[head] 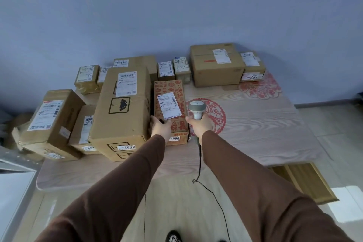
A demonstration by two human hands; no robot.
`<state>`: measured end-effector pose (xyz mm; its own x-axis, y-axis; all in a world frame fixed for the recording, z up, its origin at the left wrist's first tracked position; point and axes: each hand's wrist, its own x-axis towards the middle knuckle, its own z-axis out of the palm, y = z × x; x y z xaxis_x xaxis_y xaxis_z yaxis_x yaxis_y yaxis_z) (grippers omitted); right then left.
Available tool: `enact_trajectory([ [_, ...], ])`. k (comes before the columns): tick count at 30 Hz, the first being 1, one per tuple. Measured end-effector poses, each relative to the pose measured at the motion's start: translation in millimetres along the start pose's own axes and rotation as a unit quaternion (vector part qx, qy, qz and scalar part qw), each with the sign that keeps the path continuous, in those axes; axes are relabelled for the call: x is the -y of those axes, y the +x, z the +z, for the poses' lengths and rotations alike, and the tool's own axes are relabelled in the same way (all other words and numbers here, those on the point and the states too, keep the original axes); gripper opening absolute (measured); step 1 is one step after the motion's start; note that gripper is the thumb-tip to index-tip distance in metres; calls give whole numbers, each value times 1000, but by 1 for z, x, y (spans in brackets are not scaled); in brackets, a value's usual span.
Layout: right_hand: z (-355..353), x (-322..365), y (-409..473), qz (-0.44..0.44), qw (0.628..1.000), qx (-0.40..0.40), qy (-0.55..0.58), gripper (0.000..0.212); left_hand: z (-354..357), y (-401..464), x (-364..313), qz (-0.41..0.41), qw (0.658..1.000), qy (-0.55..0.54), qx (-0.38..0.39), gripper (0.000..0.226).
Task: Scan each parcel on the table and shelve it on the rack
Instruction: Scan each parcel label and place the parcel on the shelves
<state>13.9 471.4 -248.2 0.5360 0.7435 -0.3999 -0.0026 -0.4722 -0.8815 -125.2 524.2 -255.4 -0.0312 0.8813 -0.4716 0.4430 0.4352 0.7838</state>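
The red-printed parcel (pixel 170 112) lay on the table (pixel 255 124), touching the right side of the tall umbrella-marked box (pixel 121 112). The left hand (pixel 161 126) rested on the near end of this parcel, thumb spread toward the tall box; how far the fingers curled, I cannot tell. The right hand (pixel 198 124), just right of the parcel, gripped the handle of the scanner (pixel 197 109), whose head was near the parcel's white label (pixel 169 105).

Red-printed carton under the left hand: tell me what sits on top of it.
A white shipping label lies on the red-printed carton; the left hand rests on its near end, covering that part.
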Motion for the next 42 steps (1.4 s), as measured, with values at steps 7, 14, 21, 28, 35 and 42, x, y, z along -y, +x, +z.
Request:
enact_trajectory([
  [7,-5,-11,25,15,999,33,-18,49,7,18,4,-25,999,21,8,71],
  [14,-19,-26,41,35,997,71,10,40,30,20,17,-62,994,-83,26,61],
  [21,-62,-15,25,7,997,67,42,23,46,-18,0,-18,978,-200,56,56],
  [28,-145,60,-10,-98,989,58,99,31,54,-80,-84,121,963,-236,46,73],
  [35,-220,132,-44,-214,963,41,160,34,57,-147,-175,229,933,-261,94,80],
  [42,-268,174,-80,-279,939,39,197,32,61,-206,-227,271,896,-323,144,68],
])
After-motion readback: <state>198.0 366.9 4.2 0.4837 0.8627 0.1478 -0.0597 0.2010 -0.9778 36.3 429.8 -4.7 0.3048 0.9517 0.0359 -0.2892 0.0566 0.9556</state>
